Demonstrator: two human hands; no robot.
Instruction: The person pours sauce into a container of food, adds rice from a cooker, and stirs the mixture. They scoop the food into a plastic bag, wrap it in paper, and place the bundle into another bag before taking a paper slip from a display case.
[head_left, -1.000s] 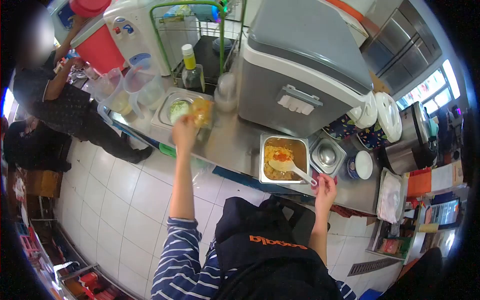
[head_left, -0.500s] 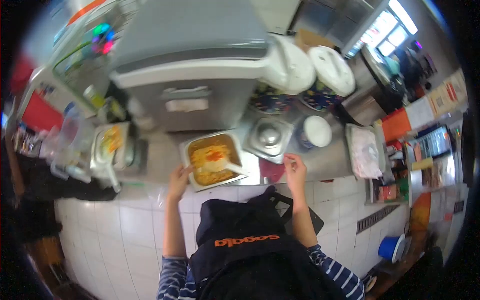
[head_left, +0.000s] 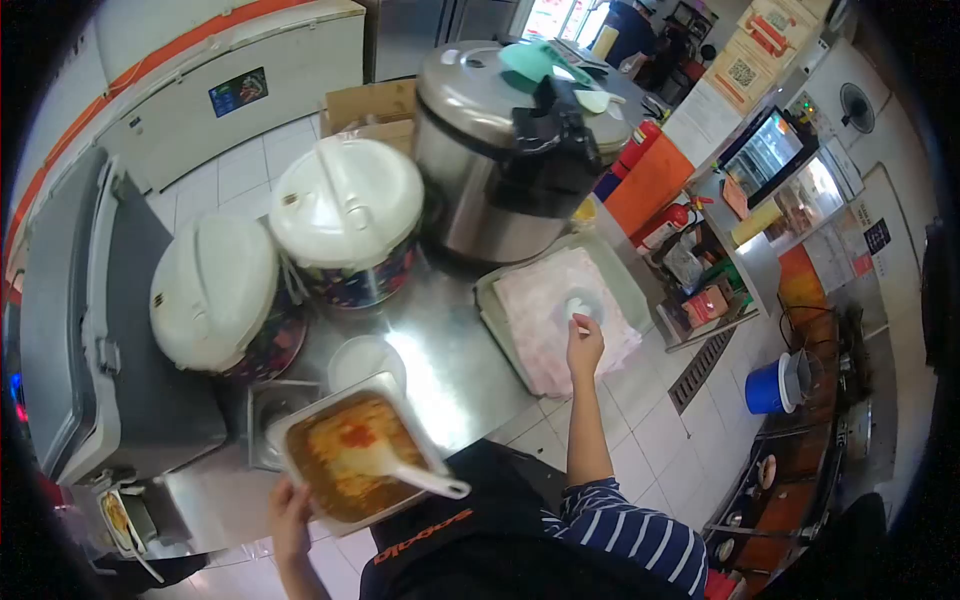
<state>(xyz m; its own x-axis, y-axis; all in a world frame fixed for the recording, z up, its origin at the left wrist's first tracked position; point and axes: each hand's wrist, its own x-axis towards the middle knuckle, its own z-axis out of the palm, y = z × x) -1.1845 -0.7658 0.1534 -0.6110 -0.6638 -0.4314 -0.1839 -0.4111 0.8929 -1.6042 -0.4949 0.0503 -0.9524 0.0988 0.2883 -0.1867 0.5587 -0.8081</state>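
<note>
Fingers of my left hand (head_left: 290,513) clamp the left side of the steel pan (head_left: 419,421). Right of this grip, the pan contains orange-yellow food (head_left: 335,447) and a white spatula (head_left: 430,480). My right hand (head_left: 585,345) meets a pale object (head_left: 576,304); I cannot tell whether it is clamped. Beneath lie pink-white sheets (head_left: 540,345) on a tray (head_left: 487,306).

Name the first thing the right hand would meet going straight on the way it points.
Most likely the small whitish round item just ahead of the right hand, seen against the pale pink pile. Depth is unclear: the hand may already be touching it.
</note>
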